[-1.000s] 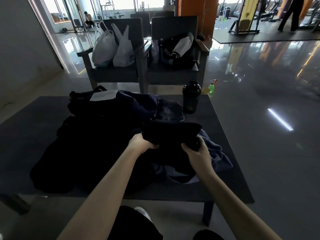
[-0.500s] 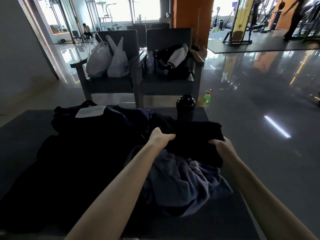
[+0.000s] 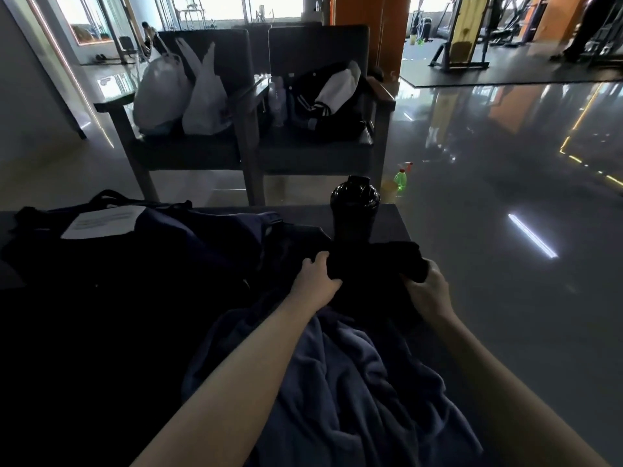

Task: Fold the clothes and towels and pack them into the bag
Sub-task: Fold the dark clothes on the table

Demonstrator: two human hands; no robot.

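On the dark low table (image 3: 392, 224) before us, the crumpled blue-grey towel (image 3: 354, 382) lies nearest, the folded black garment (image 3: 371, 267) just behind it, the black plastic shaker bottle (image 3: 355, 210) behind that, and the dark navy fabric bag (image 3: 188, 241) to their left.

A: Is the black bottle (image 3: 355, 203) shown whole?
B: Its base sits behind the black garment (image 3: 374, 264). Print on the white sheet (image 3: 101, 220) is too small to read; the blue towel (image 3: 354, 382) runs off the bottom edge.
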